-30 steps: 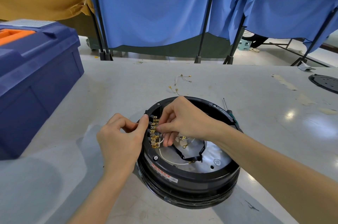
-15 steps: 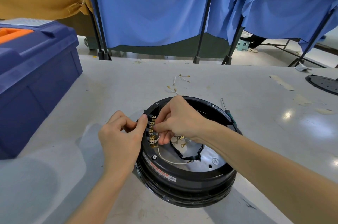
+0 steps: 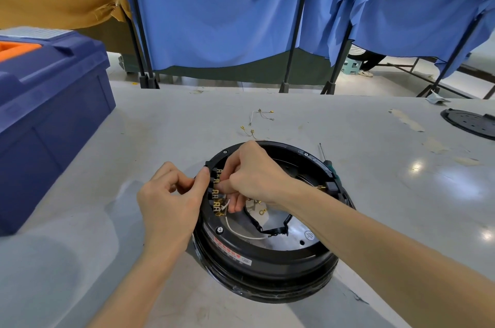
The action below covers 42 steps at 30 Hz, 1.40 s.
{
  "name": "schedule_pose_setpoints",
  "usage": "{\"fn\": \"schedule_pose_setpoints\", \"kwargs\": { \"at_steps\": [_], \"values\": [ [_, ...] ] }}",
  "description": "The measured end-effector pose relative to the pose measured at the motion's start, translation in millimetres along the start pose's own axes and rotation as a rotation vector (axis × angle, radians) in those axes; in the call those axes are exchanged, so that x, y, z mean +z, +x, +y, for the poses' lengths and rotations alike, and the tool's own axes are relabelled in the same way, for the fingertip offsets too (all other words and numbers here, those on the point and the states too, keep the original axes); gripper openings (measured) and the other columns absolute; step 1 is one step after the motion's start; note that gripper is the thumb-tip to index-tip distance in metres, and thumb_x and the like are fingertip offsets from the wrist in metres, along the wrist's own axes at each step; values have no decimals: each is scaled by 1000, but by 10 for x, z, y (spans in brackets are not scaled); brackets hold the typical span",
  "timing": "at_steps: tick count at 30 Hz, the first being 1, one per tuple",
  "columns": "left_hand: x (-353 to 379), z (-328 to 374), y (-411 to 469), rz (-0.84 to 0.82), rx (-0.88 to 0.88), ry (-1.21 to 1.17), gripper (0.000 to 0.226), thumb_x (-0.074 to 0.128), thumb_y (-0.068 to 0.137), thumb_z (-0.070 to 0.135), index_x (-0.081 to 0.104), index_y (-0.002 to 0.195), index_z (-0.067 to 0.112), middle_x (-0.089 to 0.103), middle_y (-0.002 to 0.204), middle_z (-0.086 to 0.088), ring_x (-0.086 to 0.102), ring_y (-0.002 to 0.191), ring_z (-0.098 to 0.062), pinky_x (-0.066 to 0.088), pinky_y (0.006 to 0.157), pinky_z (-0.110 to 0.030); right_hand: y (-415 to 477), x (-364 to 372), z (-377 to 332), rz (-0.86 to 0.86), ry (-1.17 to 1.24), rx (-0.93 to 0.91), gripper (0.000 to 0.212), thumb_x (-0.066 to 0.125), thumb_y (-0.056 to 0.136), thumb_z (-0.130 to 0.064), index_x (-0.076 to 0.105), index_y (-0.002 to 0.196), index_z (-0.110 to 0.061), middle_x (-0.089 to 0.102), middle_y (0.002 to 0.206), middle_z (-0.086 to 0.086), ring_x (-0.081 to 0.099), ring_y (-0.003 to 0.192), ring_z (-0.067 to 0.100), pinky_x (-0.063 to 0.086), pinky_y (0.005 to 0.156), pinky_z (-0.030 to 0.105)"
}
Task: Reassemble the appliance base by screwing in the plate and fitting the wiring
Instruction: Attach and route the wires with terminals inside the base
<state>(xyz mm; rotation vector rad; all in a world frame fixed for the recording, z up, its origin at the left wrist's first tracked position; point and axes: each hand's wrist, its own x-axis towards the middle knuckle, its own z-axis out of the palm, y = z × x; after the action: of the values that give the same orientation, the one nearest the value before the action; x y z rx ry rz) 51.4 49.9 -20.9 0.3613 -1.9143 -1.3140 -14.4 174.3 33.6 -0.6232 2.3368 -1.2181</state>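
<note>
A round black appliance base (image 3: 267,263) lies on the grey table (image 3: 375,193), open side up, with a shiny metal plate (image 3: 297,231) inside. A row of brass terminals (image 3: 216,195) lines its left inner rim. My left hand (image 3: 171,204) grips the rim from outside, thumb pressed on its top edge. My right hand (image 3: 251,175) reaches inside and pinches a white wire (image 3: 238,231) end at the terminals. A black wire loop (image 3: 270,230) lies across the plate.
A large blue toolbox (image 3: 51,119) stands at the left. Loose wires with brass lugs (image 3: 257,121) lie beyond the base. A screwdriver (image 3: 325,159) rests behind its right rim. A black perforated disc (image 3: 471,123) sits at the far right. Blue curtains on stands hang behind the table.
Both hands stay at the terminal row; my right hand's fingers have shifted slightly along the terminals. The base has not moved on the table.
</note>
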Motion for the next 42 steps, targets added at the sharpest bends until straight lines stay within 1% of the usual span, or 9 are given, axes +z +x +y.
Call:
{"fn": "schedule_pose_setpoints", "kwargs": {
  "at_steps": [2,5,12,17,21,28,33,39,42],
  "values": [
    [-4,0,-1,6,-4,19,45,79,79,16,49,49,-1,44,57,-12,42,55,-38,39,56,-48,-29,-43,19,-32,29,-13,9,63,90,2,62,80,1,65,54,15,63,43,22,49,43,22],
    [-19,4,5,16,-15,28,44,80,77,20,51,47,5,46,54,-5,38,51,-24,35,53,-40,-90,-115,16,-42,33,-42,3,62,92,-1,63,92,1,69,66,18,68,51,30,54,46,27],
    [-14,21,16,34,-79,64,40,81,76,28,54,50,14,55,55,-1,48,52,-18,38,56,-32,-212,-214,-16,-4,-306,-238,5,75,83,-15,74,88,-15,73,77,-2,67,55,8,51,55,17],
    [-28,101,22,29,-105,194,44,78,76,37,54,48,12,55,49,0,55,55,-23,42,57,-34,-227,-121,4,-34,-383,-275,6,70,85,-13,74,90,-15,73,84,-1,69,61,9,48,59,12],
    [-64,154,31,-5,-130,263,47,78,73,42,55,44,13,58,47,-2,59,59,-28,50,61,-38,-210,-133,-8,-42,-408,-289,5,71,81,-11,73,83,-15,73,80,-1,60,54,-2,51,63,18],
    [-104,218,30,-50,-77,383,53,77,74,44,49,38,16,54,42,-2,55,60,-33,47,66,-38,-157,-124,-2,-91,-352,-251,5,74,82,-12,71,85,-8,68,68,9,61,44,13,42,43,17],
    [-106,236,35,-80,-35,444,53,75,76,42,48,38,17,55,44,-3,55,62,-37,45,72,-38,-108,-100,15,-100,-396,-276,14,71,83,-6,62,74,-14,56,44,-14,59,41,14,52,51,37],
    [-112,247,34,-86,-19,436,51,75,77,39,49,39,17,52,43,0,54,64,-36,47,77,-42,-114,-29,61,14,-454,-276,18,63,83,0,59,73,-15,59,58,-2,54,52,7,44,51,22],
    [-105,236,34,-86,-21,429,52,75,78,39,48,40,16,53,42,-1,53,64,-35,40,75,-37,-118,-3,55,66,-445,-248,11,63,84,-2,62,78,-11,66,72,7,60,53,14,54,60,34]
  ]
}}
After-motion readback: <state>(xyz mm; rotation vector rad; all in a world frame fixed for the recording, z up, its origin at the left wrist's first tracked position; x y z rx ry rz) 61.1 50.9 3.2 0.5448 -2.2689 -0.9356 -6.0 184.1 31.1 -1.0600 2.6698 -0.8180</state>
